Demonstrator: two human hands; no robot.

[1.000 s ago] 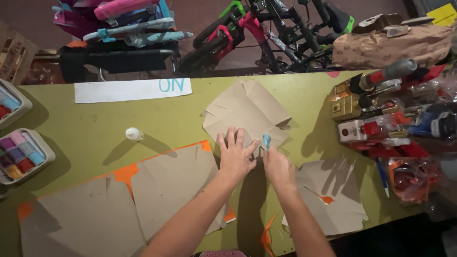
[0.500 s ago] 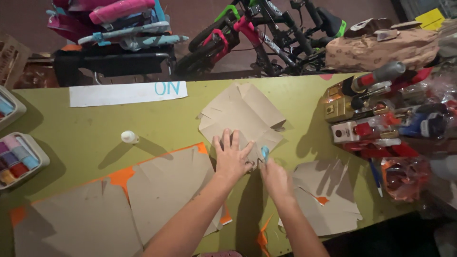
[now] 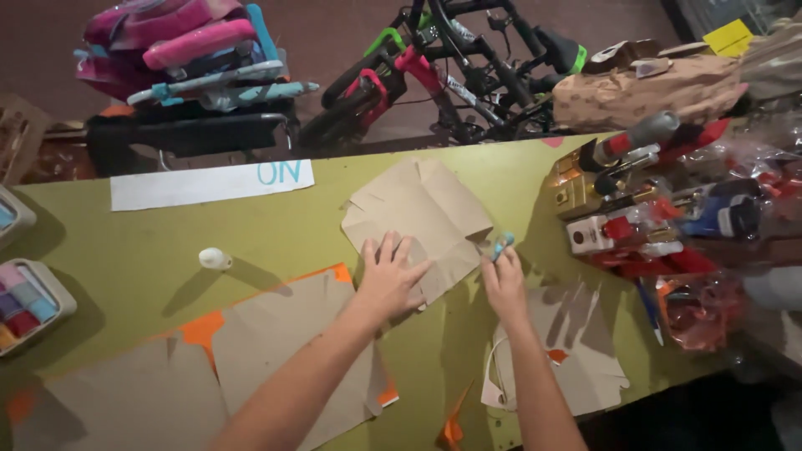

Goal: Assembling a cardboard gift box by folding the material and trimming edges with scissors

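The left hand [image 3: 391,280] presses flat brown paper [image 3: 422,221]; the right hand [image 3: 503,282] pinches a blue glue stick [image 3: 501,245].

We see a creased brown paper sheet [image 3: 422,221] lying flat at twelve o'clock; a small blue glue stick [image 3: 501,245] stands tilted at its four o'clock edge.

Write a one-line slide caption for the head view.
Left hand flat on folded brown paper, right hand holding a small blue tool at its edge.

My left hand [image 3: 391,280] and right hand [image 3: 503,284] are bare, no rings, watch or sleeves showing on either forearm.
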